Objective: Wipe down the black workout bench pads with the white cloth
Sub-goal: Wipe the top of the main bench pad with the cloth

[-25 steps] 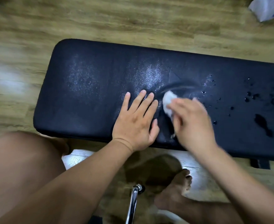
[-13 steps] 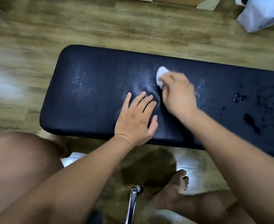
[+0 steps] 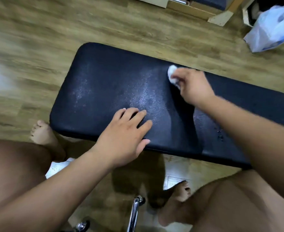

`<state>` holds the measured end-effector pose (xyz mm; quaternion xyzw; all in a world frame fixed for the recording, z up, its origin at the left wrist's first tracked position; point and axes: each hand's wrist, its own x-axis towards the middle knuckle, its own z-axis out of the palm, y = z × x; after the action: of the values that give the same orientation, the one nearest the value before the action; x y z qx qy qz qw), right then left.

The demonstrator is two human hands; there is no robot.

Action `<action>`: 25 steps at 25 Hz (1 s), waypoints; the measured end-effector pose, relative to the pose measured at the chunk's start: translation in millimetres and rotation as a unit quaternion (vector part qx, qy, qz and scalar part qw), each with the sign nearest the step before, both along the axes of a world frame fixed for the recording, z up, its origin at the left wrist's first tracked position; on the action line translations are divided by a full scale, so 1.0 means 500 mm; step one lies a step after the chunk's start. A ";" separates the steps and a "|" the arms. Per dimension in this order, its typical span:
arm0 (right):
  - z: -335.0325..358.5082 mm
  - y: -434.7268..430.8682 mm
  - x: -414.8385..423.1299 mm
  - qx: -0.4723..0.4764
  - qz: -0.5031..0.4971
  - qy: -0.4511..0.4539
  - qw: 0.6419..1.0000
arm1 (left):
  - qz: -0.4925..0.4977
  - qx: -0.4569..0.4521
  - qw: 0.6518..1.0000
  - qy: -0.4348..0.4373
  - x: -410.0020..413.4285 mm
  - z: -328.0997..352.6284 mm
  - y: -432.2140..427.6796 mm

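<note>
Black bench pad (image 3: 104, 91) glistens damp over wood-plank floor (image 3: 54, 30); right hand (image 3: 194, 87) pinches white cloth (image 3: 172, 73), left hand (image 3: 123, 136) rests flat, fingers straight.

bench (image 3: 104, 91): right end runs past the picture's edge, near right corner hidden under the right forearm (image 3: 255, 131) | white cloth (image 3: 172, 73): only a wad shows, rest hidden inside the fingers (image 3: 181, 78) of the right hand (image 3: 194, 87) | floor (image 3: 12, 72): blurred at left | plastic bag (image 3: 271, 29): cut by right edge | chrome bar (image 3: 134, 213): cut by bottom edge
</note>
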<state>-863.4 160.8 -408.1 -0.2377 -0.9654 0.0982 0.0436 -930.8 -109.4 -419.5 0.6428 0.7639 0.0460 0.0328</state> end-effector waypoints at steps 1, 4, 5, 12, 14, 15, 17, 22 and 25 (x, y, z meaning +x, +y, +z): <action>0.000 0.033 -0.045 -0.001 -0.017 -0.030 0.999 | -0.006 -0.004 1.000 -0.002 -0.003 0.001 0.002; -0.002 0.082 -0.113 -0.036 -0.089 -0.063 0.993 | -0.001 -0.006 1.000 -0.023 -0.010 0.001 0.000; 0.000 0.066 -0.107 -0.040 -0.118 -0.048 0.991 | -0.001 -0.007 1.000 -0.027 -0.011 0.004 0.000; 0.014 -0.325 0.165 -0.071 0.064 0.044 0.994 | 0.048 -0.054 0.996 -0.044 -0.037 0.053 0.011; 0.021 -0.347 0.196 -0.084 0.100 0.017 0.991 | 0.036 -0.069 0.996 -0.043 -0.042 0.055 0.011; 0.022 -0.325 0.184 -0.089 0.107 0.021 0.990 | 0.025 -0.076 0.996 -0.039 -0.044 0.056 0.012; 0.026 -0.256 0.113 -0.079 0.094 0.026 0.992 | 0.014 -0.083 0.996 -0.036 -0.048 0.059 0.014; 0.012 -0.040 -0.161 -0.014 0.018 -0.047 0.999 | 0.003 -0.087 0.995 -0.054 -0.060 0.061 0.012; 0.015 -0.016 -0.224 -0.026 -0.062 -0.061 0.996 | -0.003 -0.069 0.994 -0.084 -0.077 0.065 -0.003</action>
<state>-975.7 153.0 -400.6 -0.3041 -0.9467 0.1055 -0.0152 -969.3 -110.8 -387.2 0.6350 0.7580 0.0466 0.1415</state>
